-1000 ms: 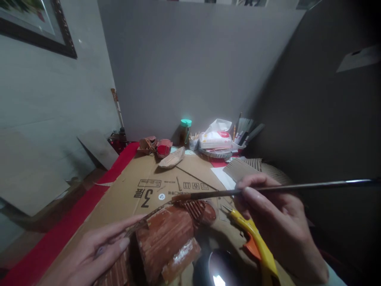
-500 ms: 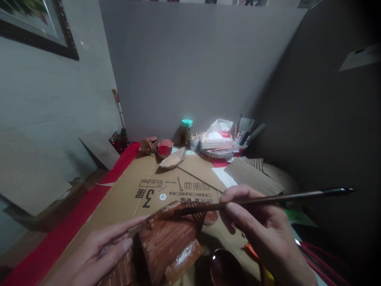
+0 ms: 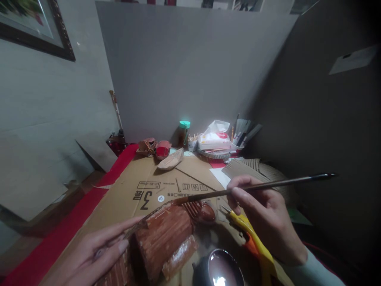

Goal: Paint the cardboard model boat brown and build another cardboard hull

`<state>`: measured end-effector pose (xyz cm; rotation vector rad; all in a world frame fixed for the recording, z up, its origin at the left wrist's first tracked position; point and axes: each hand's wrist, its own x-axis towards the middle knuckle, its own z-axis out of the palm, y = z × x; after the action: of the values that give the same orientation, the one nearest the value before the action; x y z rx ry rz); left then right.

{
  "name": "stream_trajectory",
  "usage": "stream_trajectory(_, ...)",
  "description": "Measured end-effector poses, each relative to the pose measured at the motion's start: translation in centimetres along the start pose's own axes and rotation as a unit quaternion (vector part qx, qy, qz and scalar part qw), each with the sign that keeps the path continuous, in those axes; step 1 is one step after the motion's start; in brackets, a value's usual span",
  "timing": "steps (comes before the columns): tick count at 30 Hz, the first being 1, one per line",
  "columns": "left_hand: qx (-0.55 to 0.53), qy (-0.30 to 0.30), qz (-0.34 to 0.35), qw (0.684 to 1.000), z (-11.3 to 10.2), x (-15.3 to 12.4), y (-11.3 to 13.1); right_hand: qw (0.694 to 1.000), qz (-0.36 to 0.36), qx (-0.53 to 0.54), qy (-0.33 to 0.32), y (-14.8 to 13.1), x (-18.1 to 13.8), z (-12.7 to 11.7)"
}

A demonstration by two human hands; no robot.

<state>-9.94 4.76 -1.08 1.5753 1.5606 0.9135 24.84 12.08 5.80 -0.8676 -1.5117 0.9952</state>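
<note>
My left hand (image 3: pixel 98 250) grips the near left side of a brown-painted model (image 3: pixel 166 234), which looks like cardboard with a curved body and comb-like slats at its far end. In my right hand (image 3: pixel 264 214) a long dark paintbrush (image 3: pixel 285 182) is pinched between thumb and fingers. Its bristles touch the model's upper far edge. A glossy brown strip (image 3: pixel 181 254) sticks out along the model's near side. Just beyond the slats shows a rounded brown piece (image 3: pixel 207 213); whether it is attached I cannot tell. Below my right hand stands a dark cup (image 3: pixel 226 270) of liquid.
A yellow-handled tool (image 3: pixel 253 234) with a metal tip lies by my right hand. Printed cardboard (image 3: pixel 119 206) covers the red-edged table. Farther back are a small cardboard boat (image 3: pixel 171 160), a green-lidded bottle (image 3: pixel 183 135), tissues (image 3: pixel 214 141) and corrugated scraps (image 3: pixel 241 169).
The brush tip has shifted slightly up along the model's edge. My view has moved a little, so the cup and the yellow tool show more fully.
</note>
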Motion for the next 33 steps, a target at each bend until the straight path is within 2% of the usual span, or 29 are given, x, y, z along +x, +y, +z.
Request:
stream_trajectory(5, -0.021, 0.022, 0.004, 1.0, 0.2, -0.2, 1.4, 0.999, -0.023, -0.01, 0.034, 0.0, 0.6, -0.5)
stream_trajectory(8, -0.013, 0.027, 0.003, 1.0, 0.2, -0.2, 1.5, 0.998, -0.028, 0.027, 0.042, -0.2, 0.4, -0.3)
stream_trajectory(12, -0.005, 0.023, -0.008, 1.0, 0.2, -0.2, 1.3, 0.998, 0.011, 0.069, -0.008, -0.9, -0.8, 0.8)
stream_trajectory(15, -0.012, 0.014, -0.018, 1.0, 0.3, -0.3, 1.1, 0.997, 0.017, 0.057, -0.047, -1.2, -1.4, 1.8)
stream_trajectory(18, -0.014, 0.002, -0.026, 1.0, 0.2, -0.3, 0.8, 0.998, 0.019, 0.034, -0.054, -1.1, -1.4, 2.3)
stream_trajectory(23, 0.001, -0.03, -0.013, 0.999, -0.1, -0.1, 0.3, 0.999, 0.022, -0.004, -0.037, -0.7, -0.7, 1.5)
stream_trajectory(33, 0.012, 0.01, -0.003, 1.0, -0.1, 0.0, 1.3, 1.0, 0.012, 0.002, 0.025, -0.3, 0.4, 0.0)
